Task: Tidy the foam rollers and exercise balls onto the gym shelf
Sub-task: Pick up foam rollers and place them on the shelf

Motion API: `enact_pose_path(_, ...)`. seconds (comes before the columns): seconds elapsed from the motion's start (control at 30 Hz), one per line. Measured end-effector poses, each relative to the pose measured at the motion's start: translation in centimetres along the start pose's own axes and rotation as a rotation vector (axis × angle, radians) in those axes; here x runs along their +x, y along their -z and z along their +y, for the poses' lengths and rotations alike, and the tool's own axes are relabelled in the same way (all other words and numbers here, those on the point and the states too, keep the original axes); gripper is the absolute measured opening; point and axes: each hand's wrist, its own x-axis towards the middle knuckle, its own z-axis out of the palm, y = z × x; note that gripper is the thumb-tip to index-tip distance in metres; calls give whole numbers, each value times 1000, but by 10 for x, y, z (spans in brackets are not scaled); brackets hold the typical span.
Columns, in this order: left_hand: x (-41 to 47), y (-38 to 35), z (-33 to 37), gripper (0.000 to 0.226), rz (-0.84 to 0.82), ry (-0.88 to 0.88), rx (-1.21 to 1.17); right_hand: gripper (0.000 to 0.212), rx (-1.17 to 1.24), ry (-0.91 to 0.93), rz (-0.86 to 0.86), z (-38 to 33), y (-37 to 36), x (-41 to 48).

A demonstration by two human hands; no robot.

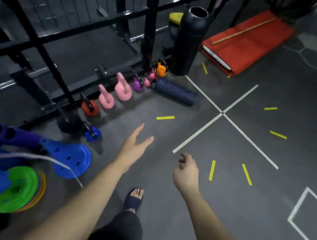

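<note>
A dark blue speckled foam roller (175, 92) lies on the grey floor beside the black metal shelf rack (68, 30). A tall black cylinder (187, 42) stands upright just behind it. My left hand (134, 147) reaches forward over the floor, fingers spread, holding nothing, well short of the roller. My right hand (185, 173) hangs lower and to the right with fingers loosely curled, also holding nothing. No exercise ball is in sight.
A row of pink, purple, red, orange and blue kettlebells (122, 92) lines the rack's foot. Blue and green plastic discs (18, 187) are stacked at the lower left. A folded red mat (245, 44) with a wooden stick lies at the back right. My foot (134, 199) stands below.
</note>
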Motion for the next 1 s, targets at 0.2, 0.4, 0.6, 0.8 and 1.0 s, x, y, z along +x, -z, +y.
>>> enact_pose_path(0.2,173,-59,118,78,-48,39,49,48,-77,-56,5,-48,78,161)
enact_pose_path(0.4,320,-122,189,89,-23,51,-1,52,-224,6,-121,-73,123,352)
enact_pose_path(0.6,454,-161,203,92,153,250,-32,59,-353,88,-272,-97,145,540)
enact_pose_path(0.8,568,-190,223,76,186,372,-65,58,-355,-109,-334,-109,160,671)
enact_pose_path(1.0,689,-205,200,64,135,489,34,63,-619,-36,-490,-101,127,798)
